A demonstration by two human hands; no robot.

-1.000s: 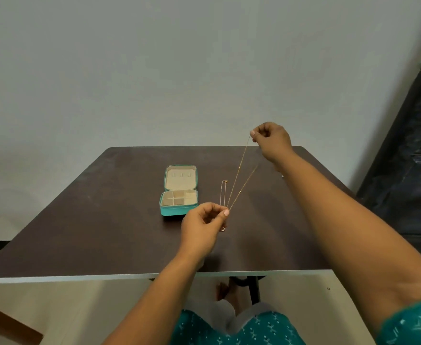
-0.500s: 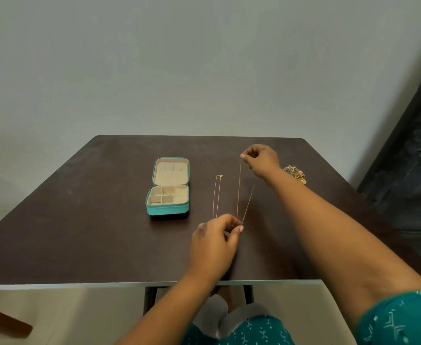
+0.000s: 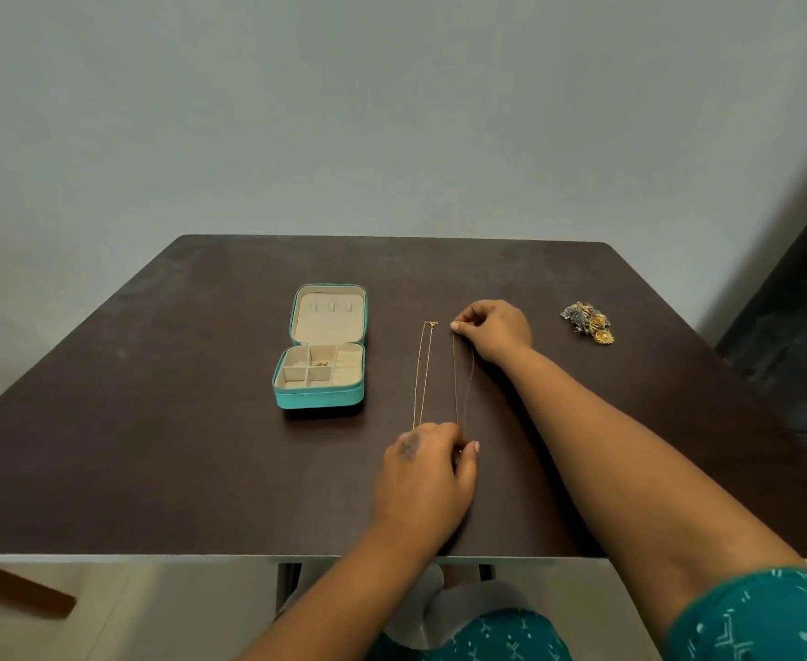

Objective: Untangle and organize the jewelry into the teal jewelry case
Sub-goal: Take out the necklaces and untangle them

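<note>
Hands, left (image 3: pixel 427 469) and right (image 3: pixel 494 326), pinch thin chain (image 3: pixel 458 379), its near end hidden.

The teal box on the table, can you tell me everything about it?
The small teal jewelry case lies open on the dark brown table, left of the hands, and neither touches it. Its cream-lined lid is folded back and shows three little tabs. The base is split into cream compartments; one holds a small gold piece.
</note>
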